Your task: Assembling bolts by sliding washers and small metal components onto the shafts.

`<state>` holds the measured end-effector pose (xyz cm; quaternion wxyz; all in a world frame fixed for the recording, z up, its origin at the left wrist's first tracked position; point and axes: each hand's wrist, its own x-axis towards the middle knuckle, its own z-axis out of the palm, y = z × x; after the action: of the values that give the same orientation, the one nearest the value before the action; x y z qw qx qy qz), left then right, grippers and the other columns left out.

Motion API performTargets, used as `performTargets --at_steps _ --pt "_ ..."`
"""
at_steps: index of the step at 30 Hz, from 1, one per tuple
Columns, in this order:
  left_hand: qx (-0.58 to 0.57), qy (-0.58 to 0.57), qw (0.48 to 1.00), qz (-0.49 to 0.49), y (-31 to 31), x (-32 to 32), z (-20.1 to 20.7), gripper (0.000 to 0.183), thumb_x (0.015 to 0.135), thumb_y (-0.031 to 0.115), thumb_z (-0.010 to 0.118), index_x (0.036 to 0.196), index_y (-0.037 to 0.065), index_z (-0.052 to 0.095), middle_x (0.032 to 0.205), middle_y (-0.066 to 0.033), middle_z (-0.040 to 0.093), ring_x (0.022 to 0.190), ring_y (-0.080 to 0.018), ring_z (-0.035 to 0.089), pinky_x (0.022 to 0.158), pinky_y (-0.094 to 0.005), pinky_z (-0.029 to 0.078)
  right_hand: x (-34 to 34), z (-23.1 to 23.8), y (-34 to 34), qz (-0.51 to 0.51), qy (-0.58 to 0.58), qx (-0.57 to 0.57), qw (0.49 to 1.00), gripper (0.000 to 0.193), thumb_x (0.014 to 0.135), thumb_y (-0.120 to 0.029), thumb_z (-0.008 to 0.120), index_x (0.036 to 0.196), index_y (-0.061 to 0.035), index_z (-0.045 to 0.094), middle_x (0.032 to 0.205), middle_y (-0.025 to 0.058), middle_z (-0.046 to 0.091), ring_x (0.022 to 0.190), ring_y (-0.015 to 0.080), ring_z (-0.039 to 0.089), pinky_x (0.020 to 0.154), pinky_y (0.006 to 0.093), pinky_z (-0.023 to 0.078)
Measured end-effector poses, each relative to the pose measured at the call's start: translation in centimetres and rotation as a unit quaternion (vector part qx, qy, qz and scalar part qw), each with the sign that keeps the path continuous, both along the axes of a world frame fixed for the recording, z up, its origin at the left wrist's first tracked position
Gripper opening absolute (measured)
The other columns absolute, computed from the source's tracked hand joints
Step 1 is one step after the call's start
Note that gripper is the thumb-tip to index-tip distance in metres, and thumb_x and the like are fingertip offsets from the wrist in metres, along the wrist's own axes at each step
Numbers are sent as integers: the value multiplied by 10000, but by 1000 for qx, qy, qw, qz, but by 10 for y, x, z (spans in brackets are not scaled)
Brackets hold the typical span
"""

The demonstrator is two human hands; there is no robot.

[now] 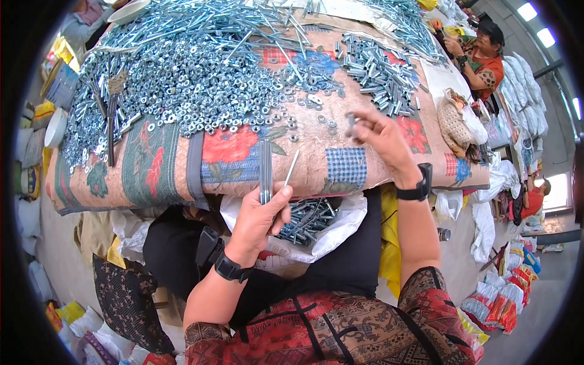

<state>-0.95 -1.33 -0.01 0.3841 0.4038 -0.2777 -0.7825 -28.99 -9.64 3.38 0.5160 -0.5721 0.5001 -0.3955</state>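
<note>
My left hand (260, 214) is closed round a bundle of thin metal rods (265, 167), which stand upright out of the fist. One more rod (292, 166) leans apart from them between thumb and finger. Over the table's right part, my right hand (384, 141) pinches a small grey metal piece (351, 124), too blurred to name its kind. Beneath that hand lie a few loose washers (331, 125). A white sack (350, 214) sits open at my lap, below the left hand, with dark metal fasteners (310, 220) in it.
A big heap of nuts and washers (201, 85) covers the table's left. Long rods (201, 27) lie behind it, short metal sleeves (380, 76) at the right. The patterned table cover (237, 173) hangs over the near edge. A co-worker (483, 58) sits at the far right.
</note>
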Motion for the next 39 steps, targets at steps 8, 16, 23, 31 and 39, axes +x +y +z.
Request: performTargets --at_steps 8,16,23,31,39 --pt "0 29 998 -48 5 5 3 270 922 272 611 992 12 627 603 -18 573 401 -45 411 384 -171 292 50 1 29 51 -51 84 994 278 900 -150 617 1141 -10 624 984 49 658 877 108 593 787 248 471" --pt "-5 25 994 -107 8 12 1 287 922 287 611 961 5 651 604 -13 577 411 -36 410 377 -172 270 68 27 37 184 203 -249 929 203 846 -61 616 1040 -40 670 914 57 617 879 198 581 819 322 439" --pt "6 26 999 -35 9 1 11 356 903 362 631 1074 51 597 680 -39 623 449 -58 507 369 -169 256 93 4 56 7 -63 121 991 270 827 -78 683 1074 -5 602 888 32 633 733 75 581 642 215 475" --pt "-3 34 998 52 1 11 -2 228 930 292 600 946 64 602 696 -11 600 476 -47 512 367 -161 266 60 -19 -7 -99 123 -56 986 187 792 -168 710 914 -26 699 770 18 634 673 102 573 609 274 453" --pt "16 60 994 92 0 17 -4 193 951 242 566 977 51 588 734 -13 593 499 -42 513 376 -161 285 57 -30 -38 -92 494 -330 799 109 726 -115 678 816 -58 655 811 131 601 802 322 587 697 414 457"
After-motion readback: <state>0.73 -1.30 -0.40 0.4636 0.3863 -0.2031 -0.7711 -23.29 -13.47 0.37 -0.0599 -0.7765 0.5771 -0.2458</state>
